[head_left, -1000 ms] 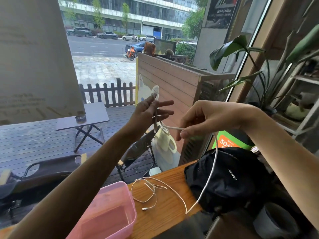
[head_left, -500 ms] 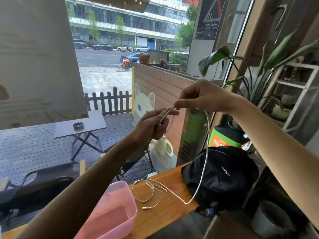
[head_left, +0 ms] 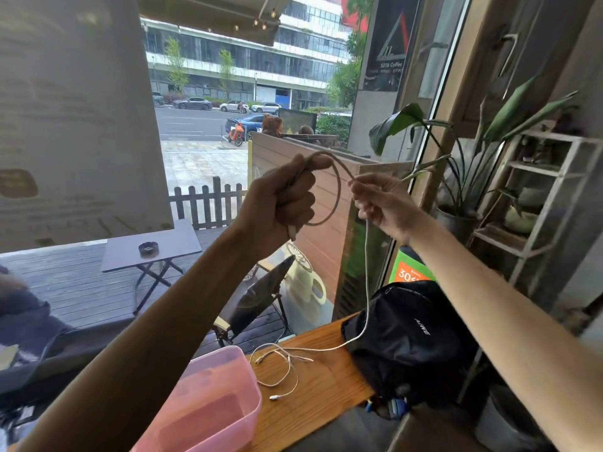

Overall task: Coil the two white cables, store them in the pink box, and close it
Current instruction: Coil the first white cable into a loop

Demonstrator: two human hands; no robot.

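My left hand (head_left: 282,200) is raised in front of the window, fist closed on one end of a white cable (head_left: 336,190) that forms one loop beside it. My right hand (head_left: 380,199) pinches the same cable just right of the loop. From there the cable hangs down and trails onto the wooden table (head_left: 326,393). A second, thinner white cable (head_left: 287,375) lies loosely tangled on the table. The open pink box (head_left: 208,409) stands at the table's left, under my left forearm.
A black bag (head_left: 411,337) sits on the table's right part, touching the hanging cable. Potted plants and a shelf stand at the right. A large window is straight ahead, with outdoor chairs and a small table beyond it.
Both hands rose higher. The straight stretch of cable between them has been bent into a loop at my left hand, and more cable has lifted off the table.
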